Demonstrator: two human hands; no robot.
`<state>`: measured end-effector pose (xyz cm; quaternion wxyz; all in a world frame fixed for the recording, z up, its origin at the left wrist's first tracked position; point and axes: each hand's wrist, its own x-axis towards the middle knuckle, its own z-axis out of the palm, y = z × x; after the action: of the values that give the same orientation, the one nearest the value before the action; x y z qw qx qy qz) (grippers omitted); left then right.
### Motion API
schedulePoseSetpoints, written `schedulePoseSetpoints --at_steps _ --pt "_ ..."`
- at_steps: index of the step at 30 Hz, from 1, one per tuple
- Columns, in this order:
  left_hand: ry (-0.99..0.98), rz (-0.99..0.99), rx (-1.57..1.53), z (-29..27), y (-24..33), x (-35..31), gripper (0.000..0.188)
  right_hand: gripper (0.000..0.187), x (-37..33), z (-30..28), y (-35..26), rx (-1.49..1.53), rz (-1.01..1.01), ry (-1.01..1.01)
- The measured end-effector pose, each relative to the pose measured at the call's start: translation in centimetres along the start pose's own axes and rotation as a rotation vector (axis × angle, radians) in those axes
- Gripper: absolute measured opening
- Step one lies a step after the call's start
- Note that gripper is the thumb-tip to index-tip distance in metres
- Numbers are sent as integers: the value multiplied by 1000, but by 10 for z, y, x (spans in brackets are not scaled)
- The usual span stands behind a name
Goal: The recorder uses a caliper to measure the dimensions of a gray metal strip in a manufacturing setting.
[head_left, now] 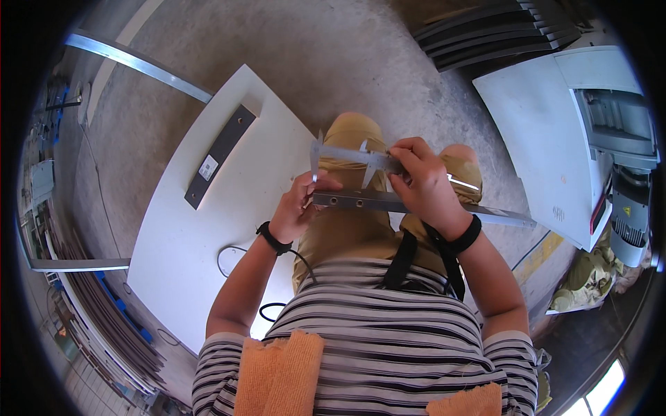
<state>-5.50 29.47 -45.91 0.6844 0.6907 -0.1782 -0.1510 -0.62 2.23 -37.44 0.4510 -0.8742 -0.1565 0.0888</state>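
My right hand (pixel 424 182) is closed on a vernier caliper (pixel 347 155), thumb and fingers pinching its sliding part. The caliper's long jaws stand apart and point toward a dark metal bar (pixel 371 201) with round holes near its left end. My left hand (pixel 297 208) is closed round that left end, with the caliper's left jaw close to its fingers. The bar lies across above my lap and passes beneath my right hand, which hides part of it. Whether the jaws touch the bar I cannot tell.
On the left, a white table (pixel 173 270) bears a second dark bar (pixel 220 158) with holes and a white label. A white machine cabinet (pixel 531 139) with a grey motor (pixel 630 201) stands at right. Dark metal profiles (pixel 485 35) are stacked at the far right.
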Motion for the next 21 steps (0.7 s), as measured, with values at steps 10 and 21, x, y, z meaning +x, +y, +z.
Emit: schedulePoseSetpoints --at_steps 10,21 --pt "9 -59 0 1 6 1 66 37 -3 15 9 -10 -64 -44" --pt "33 -130 -72 4 12 0 65 39 0 16 10 5 -51 -74"
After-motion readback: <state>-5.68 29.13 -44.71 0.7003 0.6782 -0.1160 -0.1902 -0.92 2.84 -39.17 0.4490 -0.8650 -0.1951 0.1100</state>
